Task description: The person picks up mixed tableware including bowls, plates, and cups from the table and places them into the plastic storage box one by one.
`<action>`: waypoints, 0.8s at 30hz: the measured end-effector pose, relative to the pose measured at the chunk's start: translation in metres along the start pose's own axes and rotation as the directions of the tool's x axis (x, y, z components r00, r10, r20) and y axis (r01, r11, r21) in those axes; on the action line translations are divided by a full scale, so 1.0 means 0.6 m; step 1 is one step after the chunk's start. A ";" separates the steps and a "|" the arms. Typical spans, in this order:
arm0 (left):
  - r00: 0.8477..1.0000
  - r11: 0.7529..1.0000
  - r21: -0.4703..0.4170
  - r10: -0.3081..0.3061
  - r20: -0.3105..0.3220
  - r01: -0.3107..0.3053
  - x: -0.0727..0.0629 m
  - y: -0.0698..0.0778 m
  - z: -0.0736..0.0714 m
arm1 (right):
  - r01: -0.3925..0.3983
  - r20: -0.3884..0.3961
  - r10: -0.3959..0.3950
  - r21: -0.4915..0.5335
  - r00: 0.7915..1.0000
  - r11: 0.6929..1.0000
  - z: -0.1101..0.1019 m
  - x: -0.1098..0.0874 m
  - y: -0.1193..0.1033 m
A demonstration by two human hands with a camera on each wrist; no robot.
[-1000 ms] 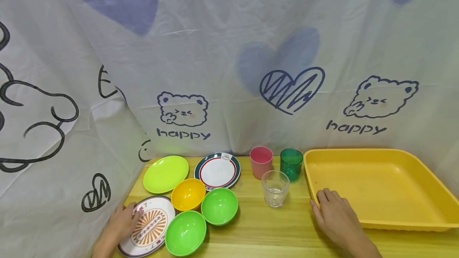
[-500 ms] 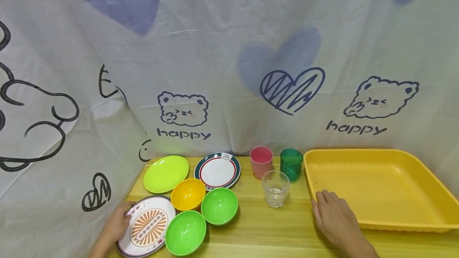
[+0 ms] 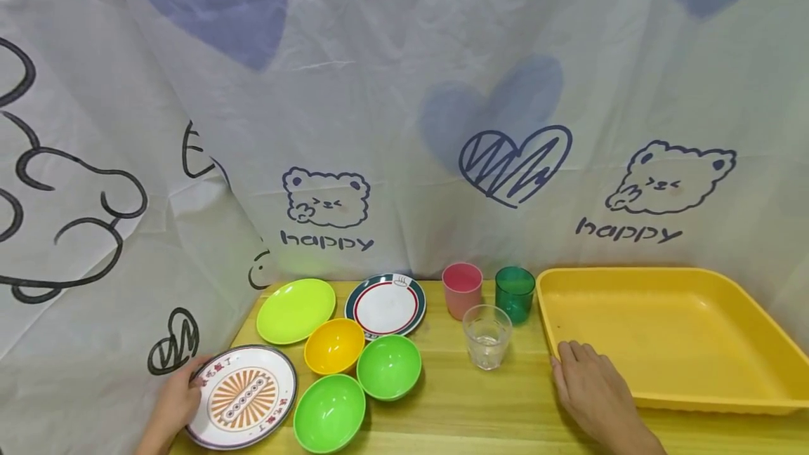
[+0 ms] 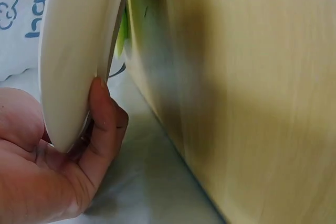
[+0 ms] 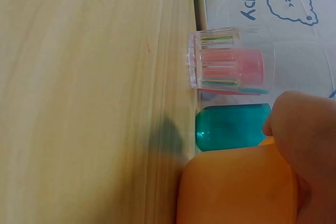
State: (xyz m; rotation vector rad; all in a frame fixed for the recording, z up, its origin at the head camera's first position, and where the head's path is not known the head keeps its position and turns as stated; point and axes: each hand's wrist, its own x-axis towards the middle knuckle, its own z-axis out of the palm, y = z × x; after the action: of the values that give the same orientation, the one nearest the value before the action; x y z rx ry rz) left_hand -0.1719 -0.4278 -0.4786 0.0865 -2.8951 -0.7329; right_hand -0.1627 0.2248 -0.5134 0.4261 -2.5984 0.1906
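My left hand (image 3: 172,404) grips the left rim of a white plate (image 3: 243,399) with an orange ray pattern. In the left wrist view the thumb is on one face of this plate (image 4: 79,51) and the fingers are curled on the other; it is raised off the wooden table. To its right sit two green bowls (image 3: 329,413) and a yellow-orange bowl (image 3: 334,347). At the left front corner of a yellow tray (image 3: 720,401), my right hand (image 3: 597,392) holds the rim. The right wrist view shows the tray's outer wall (image 5: 236,187) beneath that hand.
A lime plate (image 3: 296,311) and a white plate with a dark green rim (image 3: 385,306) lie behind the bowls. A pink cup (image 3: 462,291), a green cup (image 3: 515,295) and a clear glass (image 3: 487,337) stand left of the tray. A printed cloth (image 3: 392,125) hangs behind.
The left hand has taken hold of the patterned plate's rim and drawn it left, away from the bowls. The right hand stays at the tray's corner. The head view has shifted slightly.
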 end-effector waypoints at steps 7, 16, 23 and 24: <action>0.997 0.999 0.000 -0.046 -0.053 0.046 -0.003 0.010 -0.028 | -0.007 0.000 0.007 -0.008 1.000 1.000 0.002 -0.001 0.000; 0.975 0.966 -0.138 -0.222 -0.015 0.218 0.009 0.024 -0.041 | -0.003 -0.023 0.003 -0.003 1.000 1.000 0.006 -0.001 0.001; 0.960 0.916 -0.297 -0.279 0.008 0.269 0.018 0.045 -0.040 | -0.021 0.006 0.021 -0.003 1.000 1.000 0.006 -0.002 0.001; 0.959 0.908 -0.321 -0.284 0.004 0.270 0.019 0.048 -0.040 | -0.023 0.010 0.023 -0.003 1.000 1.000 0.006 -0.002 0.001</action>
State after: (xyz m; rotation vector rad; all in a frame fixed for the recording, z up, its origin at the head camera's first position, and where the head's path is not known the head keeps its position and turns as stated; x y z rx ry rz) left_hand -0.1799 -0.4146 -0.4425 0.4765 -2.7094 -1.2214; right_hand -0.1637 0.2251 -0.5169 0.3972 -2.6144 0.1930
